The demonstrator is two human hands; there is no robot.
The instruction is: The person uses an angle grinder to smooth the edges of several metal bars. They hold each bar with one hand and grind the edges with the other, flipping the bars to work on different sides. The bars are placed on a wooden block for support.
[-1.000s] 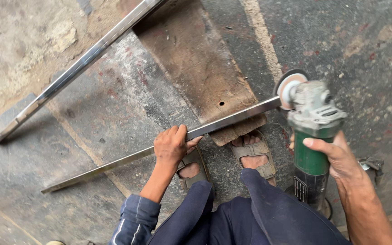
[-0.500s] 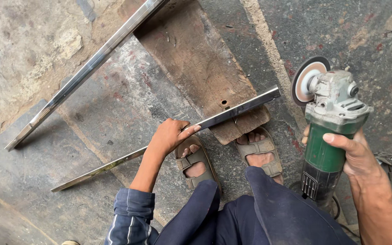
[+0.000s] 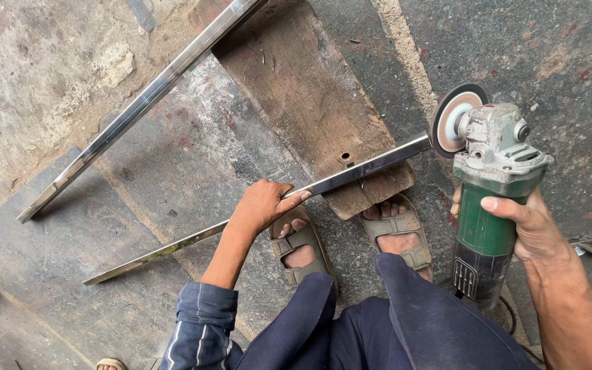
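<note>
On rough, stained concrete floor (image 3: 70,82), a steel bar (image 3: 351,175) lies across a worn wooden plank (image 3: 296,89). Left hand (image 3: 262,205) presses fingers closed over it; right hand (image 3: 532,229) grips a green grinder (image 3: 491,199), disc at the bar's end. Another bar (image 3: 145,96) lies beyond.
</note>
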